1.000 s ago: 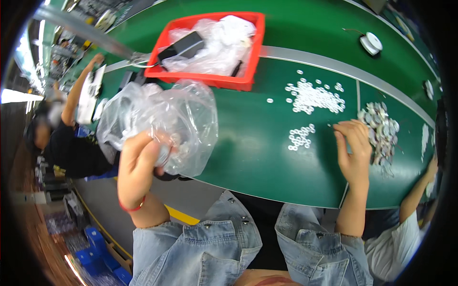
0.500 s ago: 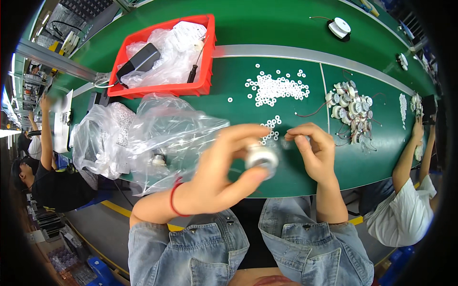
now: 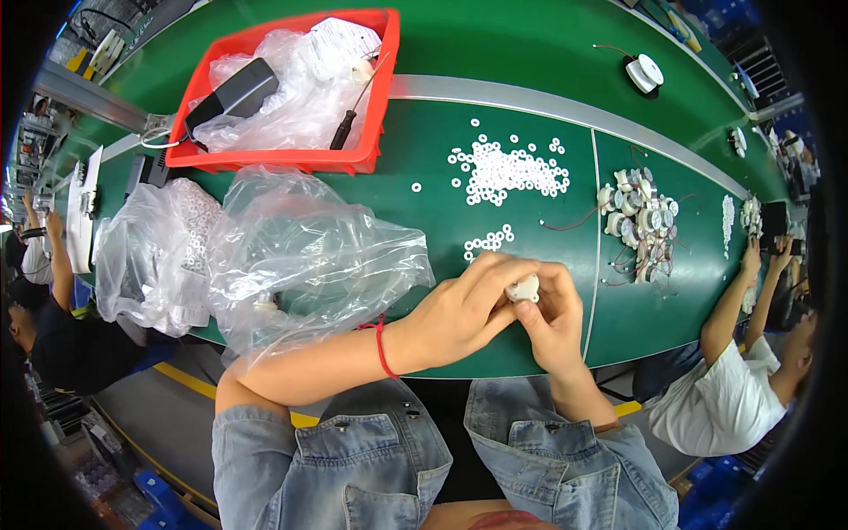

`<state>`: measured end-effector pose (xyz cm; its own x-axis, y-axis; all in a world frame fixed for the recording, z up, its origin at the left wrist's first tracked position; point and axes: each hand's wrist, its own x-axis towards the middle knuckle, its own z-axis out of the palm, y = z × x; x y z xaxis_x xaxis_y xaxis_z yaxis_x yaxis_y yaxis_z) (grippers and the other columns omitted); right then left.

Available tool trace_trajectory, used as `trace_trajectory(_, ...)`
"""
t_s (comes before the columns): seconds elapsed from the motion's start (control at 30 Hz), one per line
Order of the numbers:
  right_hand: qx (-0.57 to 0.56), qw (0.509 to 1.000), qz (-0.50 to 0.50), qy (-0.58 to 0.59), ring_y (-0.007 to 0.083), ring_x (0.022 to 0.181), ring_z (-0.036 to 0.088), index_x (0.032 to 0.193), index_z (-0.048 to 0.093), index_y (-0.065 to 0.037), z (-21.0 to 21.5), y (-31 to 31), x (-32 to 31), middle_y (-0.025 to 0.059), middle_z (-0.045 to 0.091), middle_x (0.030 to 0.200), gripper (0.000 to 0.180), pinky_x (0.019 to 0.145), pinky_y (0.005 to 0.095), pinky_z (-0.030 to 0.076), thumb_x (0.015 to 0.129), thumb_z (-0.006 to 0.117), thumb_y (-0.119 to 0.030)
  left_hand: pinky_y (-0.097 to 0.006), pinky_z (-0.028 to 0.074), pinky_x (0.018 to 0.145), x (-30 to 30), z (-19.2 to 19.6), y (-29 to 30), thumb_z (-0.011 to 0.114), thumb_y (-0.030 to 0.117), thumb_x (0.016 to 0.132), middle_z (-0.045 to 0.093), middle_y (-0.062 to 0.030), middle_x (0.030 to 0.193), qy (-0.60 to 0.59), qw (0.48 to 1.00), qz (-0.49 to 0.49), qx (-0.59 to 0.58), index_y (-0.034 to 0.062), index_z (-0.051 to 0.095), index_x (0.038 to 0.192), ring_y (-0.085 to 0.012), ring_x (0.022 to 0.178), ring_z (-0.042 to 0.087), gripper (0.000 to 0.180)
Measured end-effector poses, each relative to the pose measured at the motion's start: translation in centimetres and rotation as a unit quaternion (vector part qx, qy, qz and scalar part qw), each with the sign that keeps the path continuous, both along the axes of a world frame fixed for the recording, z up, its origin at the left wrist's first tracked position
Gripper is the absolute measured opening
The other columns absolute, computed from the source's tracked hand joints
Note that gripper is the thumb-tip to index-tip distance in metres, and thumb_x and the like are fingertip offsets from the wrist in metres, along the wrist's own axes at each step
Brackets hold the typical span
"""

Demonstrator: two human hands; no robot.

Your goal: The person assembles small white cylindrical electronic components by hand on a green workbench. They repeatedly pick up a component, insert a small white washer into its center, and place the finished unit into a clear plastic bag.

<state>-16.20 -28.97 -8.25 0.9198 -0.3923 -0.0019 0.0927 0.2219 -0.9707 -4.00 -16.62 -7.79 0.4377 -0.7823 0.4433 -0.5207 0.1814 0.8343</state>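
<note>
Head view: a small white part [image 3: 523, 288] held in the fingertips

The part is over the green table [image 3: 424, 132], near the front edge, between the left hand [image 3: 455, 314] and the right hand [image 3: 558, 331]. Both hands grasp it. The left fingers bend around one side, and the right thumb presses close below it. I cannot tell which hand grips harder. The part looks light and hard, like plastic, so it should not squash. It looks smooth, so it may be a bit slippery. A soft pinch on its edge, with thumb and fingertips, seems best. If it has wires, they are hidden, and a hard tug could hurt them.

Just past the hands lies a little bunch of white rings [image 3: 505, 233]. Farther back is a bigger heap of rings [image 3: 508, 170]. To the right sits a pile of round parts with wires [image 3: 649, 212]. On the left is a clear bag [image 3: 309, 256], and beside it a bag with rings inside [image 3: 196, 230]. Behind the bags stands a red bin [image 3: 265, 162] with a screwdriver [image 3: 344, 131] in it.
</note>
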Motion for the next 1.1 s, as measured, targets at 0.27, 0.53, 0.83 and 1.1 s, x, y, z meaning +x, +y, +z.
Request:
trace_trajectory(0.27, -0.196, 0.971, -0.128, 0.059, 0.014, 0.094, 0.058, 0.124, 0.049, 0.004, 0.6, -2.6, 1.7, 0.0086, 0.06, 0.106, 0.036, 0.083, 0.0261, 0.047, 0.091, 0.063, -0.001, -0.032, 0.053, 0.058, -0.2, 0.7, 0.7, 0.064, 0.012, 0.092, 0.068, -0.0163, 0.088, 0.31, 0.912, -0.159, 0.219, -0.0018, 0.048, 0.134, -0.0199, 0.06, 0.065, 0.047)
trace_trajectory(0.53, -0.102, 0.992, -0.009, 0.071, 0.01, 0.082, 0.055, 0.117, 0.049, 0.0, 0.3, -3.8, 2.4, 0.0078, 0.061, 0.098, 0.031, 0.07, 0.0227, 0.044, 0.094, 0.065, -0.013, -0.026, 0.051, 0.05, -0.4, -0.1, 0.3, 0.061, 0.015, 0.096, 0.065, -0.0091, 0.073, 0.459, 0.831, -0.227, 0.218, -0.0018, 0.058, 0.125, -0.0112, 0.053, 0.061, 0.033)
trace_trajectory(0.83, -0.126, 0.992, -0.012, 0.011, 0.0108, 0.084, 0.05, 0.119, 0.048, 0.0, 0.2, -3.0, 3.0, 0.0059, 0.056, 0.096, 0.029, 0.07, 0.0242, 0.042, 0.097, 0.06, -0.013, -0.025, 0.053, 0.054, -0.6, -0.2, 0.5, 0.059, 0.016, 0.097, 0.066, -0.0083, 0.077, 0.436, 0.834, -0.256, 0.22, -0.0026, 0.068, 0.106, -0.0107, 0.057, 0.063, 0.023)
trace_trajectory(1.1, -0.28, 0.954, -0.036, 0.1, 0.0088, 0.082, 0.049, 0.117, 0.048, 0.002, 0.2, -4.4, 4.2, 0.0062, 0.056, 0.096, 0.023, 0.07, 0.0238, 0.041, 0.097, 0.056, -0.006, -0.025, 0.053, 0.053, -0.3, -0.1, 0.3, 0.058, 0.015, 0.097, 0.064, -0.008, 0.074, 0.444, 0.839, -0.231, 0.211, -0.0041, 0.067, 0.103, -0.0109, 0.058, 0.063, 0.022)
